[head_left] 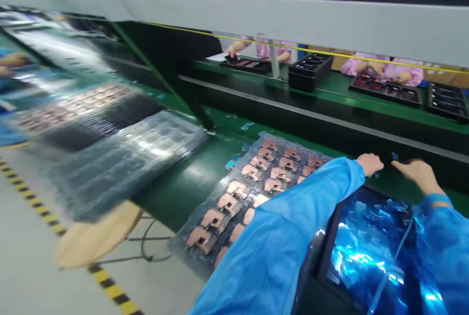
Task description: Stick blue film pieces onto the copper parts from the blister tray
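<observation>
My left hand (370, 164) is closed over the green bench, its fingertips partly hidden; a small blue scrap shows just under it. To its right, my right hand (419, 175) is blurred, fingers curled and pointing left, with a small piece of blue film (394, 156) at the fingertips. Below both hands stands a black box (331, 246) filled with crumpled blue film (361, 256). Under my left sleeve lies a clear plastic tray (234, 178) holding rows of copper-coloured plates (238, 189), partly covered by the arm.
More clear trays (146, 149) sit to the left, above a round wooden stool (98, 237). Blue scraps (247, 125) dot the green bench (176, 183). A metal beam (293, 17) crosses overhead. Beyond the divider, co-workers in pink sleeves handle black trays (384, 91). Another person's hand (14, 59) is far left.
</observation>
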### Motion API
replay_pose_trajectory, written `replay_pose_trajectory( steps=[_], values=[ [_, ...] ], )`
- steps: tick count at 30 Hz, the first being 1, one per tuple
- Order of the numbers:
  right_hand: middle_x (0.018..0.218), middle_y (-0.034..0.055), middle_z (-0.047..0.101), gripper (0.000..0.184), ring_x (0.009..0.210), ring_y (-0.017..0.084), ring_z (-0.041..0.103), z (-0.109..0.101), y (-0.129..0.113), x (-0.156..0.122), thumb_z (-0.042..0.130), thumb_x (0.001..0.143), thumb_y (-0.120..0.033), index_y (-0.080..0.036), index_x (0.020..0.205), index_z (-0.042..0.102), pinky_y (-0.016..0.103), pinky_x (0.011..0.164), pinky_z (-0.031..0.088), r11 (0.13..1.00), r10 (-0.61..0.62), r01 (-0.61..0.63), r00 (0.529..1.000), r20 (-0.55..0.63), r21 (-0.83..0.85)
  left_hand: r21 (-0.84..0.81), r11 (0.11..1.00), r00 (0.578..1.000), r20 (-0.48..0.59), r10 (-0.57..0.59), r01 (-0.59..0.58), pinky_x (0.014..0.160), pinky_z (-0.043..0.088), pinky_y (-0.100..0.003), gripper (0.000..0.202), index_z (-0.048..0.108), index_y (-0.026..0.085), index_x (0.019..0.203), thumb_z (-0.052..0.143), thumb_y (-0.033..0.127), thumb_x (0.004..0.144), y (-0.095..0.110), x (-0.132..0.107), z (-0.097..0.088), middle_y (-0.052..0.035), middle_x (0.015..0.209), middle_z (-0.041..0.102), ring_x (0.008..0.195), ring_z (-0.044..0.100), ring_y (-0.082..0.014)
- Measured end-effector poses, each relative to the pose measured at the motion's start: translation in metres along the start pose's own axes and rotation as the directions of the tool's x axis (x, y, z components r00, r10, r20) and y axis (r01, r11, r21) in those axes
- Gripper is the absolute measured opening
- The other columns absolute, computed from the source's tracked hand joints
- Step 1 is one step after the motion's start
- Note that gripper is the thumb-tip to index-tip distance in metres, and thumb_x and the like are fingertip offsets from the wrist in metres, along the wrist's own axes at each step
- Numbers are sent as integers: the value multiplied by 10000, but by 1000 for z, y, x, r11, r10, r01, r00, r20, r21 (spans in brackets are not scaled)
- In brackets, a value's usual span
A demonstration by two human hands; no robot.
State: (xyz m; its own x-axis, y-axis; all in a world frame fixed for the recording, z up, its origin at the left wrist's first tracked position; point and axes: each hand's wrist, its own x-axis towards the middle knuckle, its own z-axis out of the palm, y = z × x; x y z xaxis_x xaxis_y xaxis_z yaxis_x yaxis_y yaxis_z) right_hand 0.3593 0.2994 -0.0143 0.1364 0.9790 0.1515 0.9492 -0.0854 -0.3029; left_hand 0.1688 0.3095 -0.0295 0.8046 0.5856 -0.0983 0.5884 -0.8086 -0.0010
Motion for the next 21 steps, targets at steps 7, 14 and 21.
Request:
replay_pose_trajectory(
  steps=[7,14,21],
  values=[
    [814,125,810,183,825,354,788,-77,-127,-44,809,710,-450,-309,726,694,482,782,574,996,-6,13,997,-81,85,-172,961,945,-207,-252,219,1006,533,-253,305,809,146,1159,736,123,863,-63,-104,-85,-106,1364,760,1265,717,-262],
    [977,78,805,306,887,290,760,-86,-334,-156,753,794,-439,-230,1017,743,421,852,604,845,-507,487,861,41,221,-252,840,798,-273,-538,480,1082,521,-432,329,749,12,1147,687,68,829,-171,-392,-76,-214,1238,703,1212,674,-336],
    [1296,199,761,395,1199,355,724,20,-486,-202,662,956,-392,-107,1221,727,390,983,581,697,-671,717,648,360,10,-458,586,596,-141,-791,669,991,552,-398,372,766,170,1129,666,100,778,-122,-593,77,-82,1049,630,1017,629,-261]
  ],
)
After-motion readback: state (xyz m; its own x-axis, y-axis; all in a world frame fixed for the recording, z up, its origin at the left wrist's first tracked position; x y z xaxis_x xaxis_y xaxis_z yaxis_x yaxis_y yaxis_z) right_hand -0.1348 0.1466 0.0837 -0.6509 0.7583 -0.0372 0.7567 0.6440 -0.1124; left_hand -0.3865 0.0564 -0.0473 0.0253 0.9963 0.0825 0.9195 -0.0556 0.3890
